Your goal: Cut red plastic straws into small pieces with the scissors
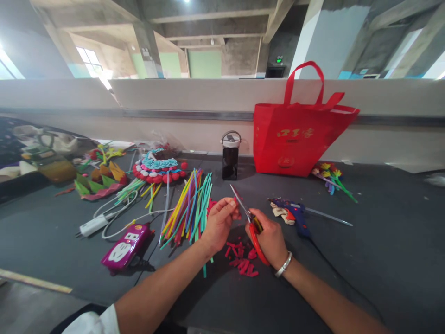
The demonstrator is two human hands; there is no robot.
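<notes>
My left hand (222,221) is closed in a pinch on a small red piece (236,199), mostly hidden by the fingers; I cannot tell its material. My right hand (271,239) grips red-handled scissors (255,236), their blades pointing up and left beside my left fingertips. Below and between the hands lies a loose pile of red cut scraps (245,266) on the dark tabletop. Just left of my left hand, colourful fuzzy craft stems (187,204) are spread in a bundle. More red material (210,204) shows behind my left hand.
A blue glue gun (295,215) with its cord lies at right. A red tote bag (295,139) and a dark phone (230,163) against a lidded container stand at the back. At left are a purple power strip (127,246), a white charger (93,226) and a pompom-trimmed craft piece (160,164).
</notes>
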